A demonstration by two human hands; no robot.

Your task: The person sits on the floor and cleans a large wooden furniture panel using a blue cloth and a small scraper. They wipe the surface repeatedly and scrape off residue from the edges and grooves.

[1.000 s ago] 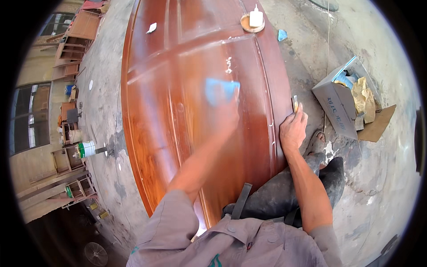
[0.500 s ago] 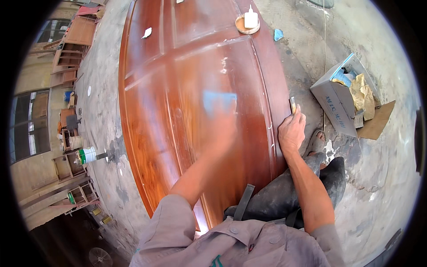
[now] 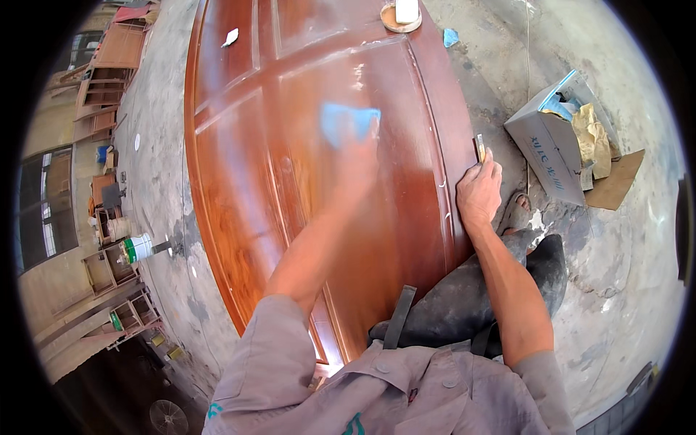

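A large reddish-brown wooden door [image 3: 391,239] lies in front of me, with raised mouldings and whitish dusty marks. My left hand [image 3: 354,151], smeared by motion, presses a blue sandpaper sheet [image 3: 348,120] onto its middle panel. At the door's right edge, my right hand [image 3: 478,194] is closed around a small scraper [image 3: 480,150] with a pale metal tip and a yellowish handle. The fingers of that hand rest by the edge. On the door's far right part stands a round dish [image 3: 400,22] of brown filler with a white bottle [image 3: 407,10] in it.
A cardboard box [image 3: 547,156] of crumpled tan paper and blue sheets is on the concrete floor at right. A blue scrap [image 3: 450,37] lies near the door, and a white scrap [image 3: 230,37] on it. A paint bucket [image 3: 136,249] and wooden frames [image 3: 109,272] are at left.
My left hand has slid the blue sandpaper farther up the panel, away from me. My right hand keeps its place at the edge with the scraper. The view has shifted slightly.
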